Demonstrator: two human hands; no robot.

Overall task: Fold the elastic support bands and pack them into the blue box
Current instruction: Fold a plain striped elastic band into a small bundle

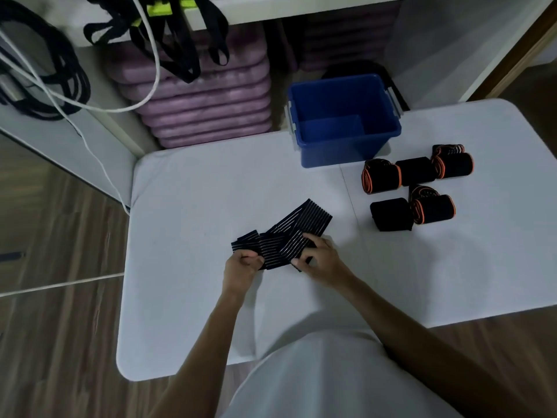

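Note:
A black elastic band with white stripes (286, 236) lies partly folded in the middle of the white table (196, 191). My left hand (242, 268) pinches its left end, and my right hand (319, 259) grips its right part, fingers curled over the fabric. One striped end fans out toward the upper right. The blue box (343, 119) stands open at the table's far edge, and nothing shows inside it. Several rolled black bands with orange edging (416, 188) sit in a group to the right of the box.
Stacked purple mats (205, 101) fill a shelf behind the table. Black straps (168, 31) and a white cord (99, 107) hang at the upper left. Wooden floor (60, 297) runs along the left and front.

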